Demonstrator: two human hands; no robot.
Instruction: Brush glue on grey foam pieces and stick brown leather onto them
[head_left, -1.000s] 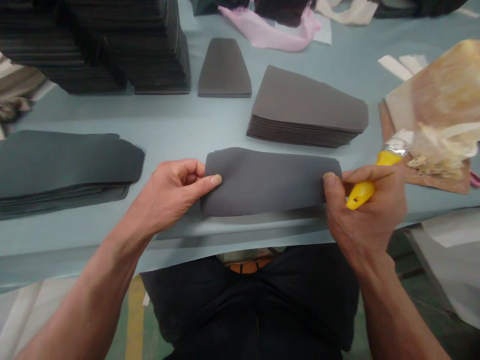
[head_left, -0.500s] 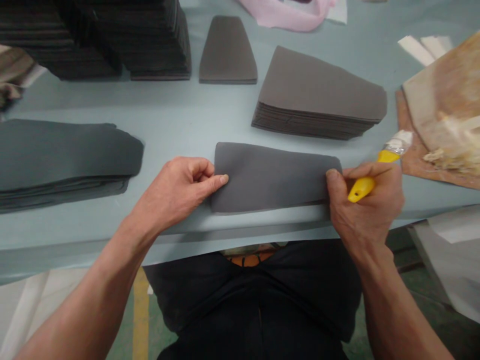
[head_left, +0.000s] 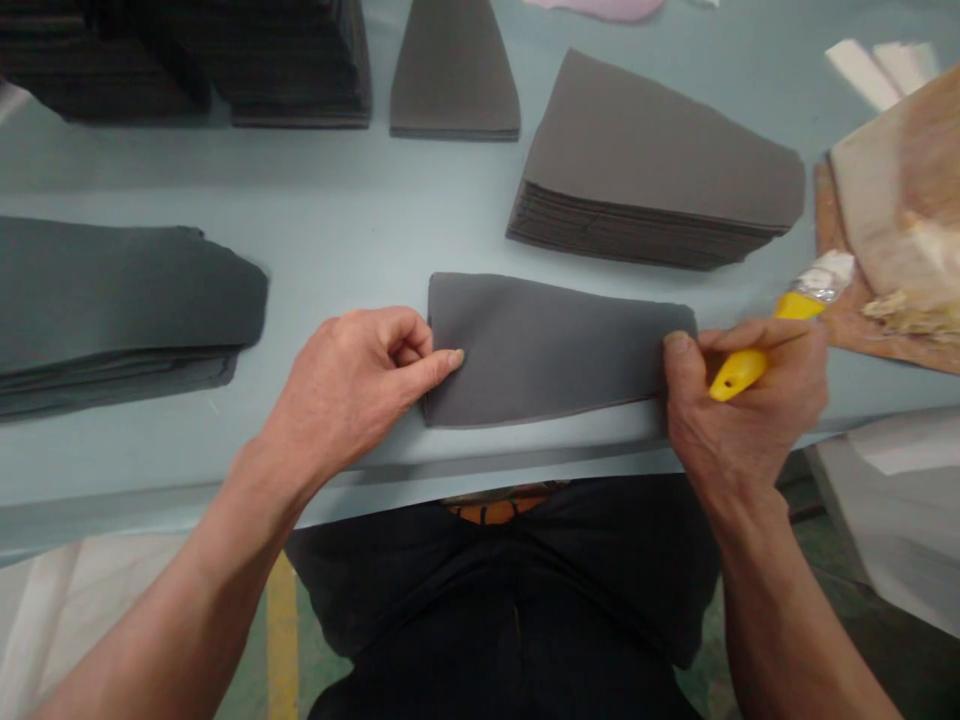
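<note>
A dark grey panel (head_left: 555, 350) lies near the table's front edge, its wider end to the left. My left hand (head_left: 367, 380) pinches that left end, thumb on top and fingers curled at the edge. At the narrower right end, my right hand (head_left: 750, 390) grips the panel with its thumb on top. The same hand also holds a yellow-handled brush (head_left: 739, 374), its whitish bristles pointing up and right. Just behind the panel is a thick stack of grey-brown pieces (head_left: 660, 150).
Dark green pieces (head_left: 127, 290) lie stacked at left. Tall black stacks (head_left: 292, 60) and a trapezoid pile (head_left: 455, 75) stand at the back. A stained sheet on a brown board (head_left: 829, 215) lies at right, below white strips (head_left: 862, 72). The table edge (head_left: 187, 500) runs in front.
The view has shifted slightly, so the stacks at the back appear higher. Both hands keep their hold on the panel, and the brush remains in my right hand.
</note>
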